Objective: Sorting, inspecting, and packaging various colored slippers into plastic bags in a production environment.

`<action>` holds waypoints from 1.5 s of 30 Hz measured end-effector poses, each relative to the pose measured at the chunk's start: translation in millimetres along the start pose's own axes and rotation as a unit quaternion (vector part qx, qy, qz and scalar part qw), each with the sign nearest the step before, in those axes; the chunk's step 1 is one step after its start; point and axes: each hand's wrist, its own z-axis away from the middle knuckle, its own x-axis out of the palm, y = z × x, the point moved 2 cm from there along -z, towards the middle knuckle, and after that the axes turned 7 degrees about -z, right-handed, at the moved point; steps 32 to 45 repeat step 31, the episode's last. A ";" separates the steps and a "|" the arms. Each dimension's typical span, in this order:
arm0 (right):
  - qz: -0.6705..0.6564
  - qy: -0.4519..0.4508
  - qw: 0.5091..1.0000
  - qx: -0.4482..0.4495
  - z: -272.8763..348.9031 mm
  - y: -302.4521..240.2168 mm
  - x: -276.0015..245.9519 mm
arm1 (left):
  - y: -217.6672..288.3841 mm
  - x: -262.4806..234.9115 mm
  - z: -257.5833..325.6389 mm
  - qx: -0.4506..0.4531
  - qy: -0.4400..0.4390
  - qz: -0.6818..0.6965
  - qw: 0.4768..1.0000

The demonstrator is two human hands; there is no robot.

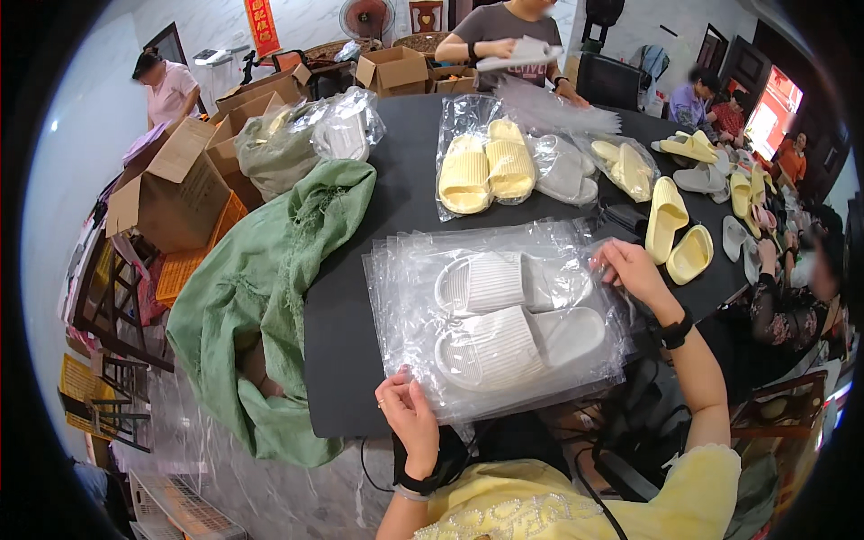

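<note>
A pair of pale grey slide slippers with ribbed straps lies side by side inside a clear plastic bag. Under it are more flat clear bags, stacked at the near edge of the black table. My left hand pinches the bag's near left corner between thumb and fingers. At the bag's right edge, toward the far corner, my right hand grips the plastic with its fingertips. The slippers' toes point left, and neither hand touches them directly.
Bagged yellow slippers and bagged grey slippers lie beyond. Loose yellow slippers are on the right, near other seated people. A green sack drapes over the left edge beside cardboard boxes. Across the table a person holds slippers.
</note>
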 end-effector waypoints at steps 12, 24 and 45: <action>0.089 0.118 0.988 -0.046 -18.4 19.2 3.2 | 11.6 -19.1 5.0 0.056 -0.014 -0.021 0.998; 0.087 -0.105 0.892 -0.431 144.0 -57.9 207.1 | -142.6 -229.3 -113.1 -0.136 0.165 -0.019 0.977; 0.103 -0.080 0.848 -0.513 124.1 -14.9 270.5 | -384.1 -214.8 -188.1 -0.266 0.219 -0.033 0.938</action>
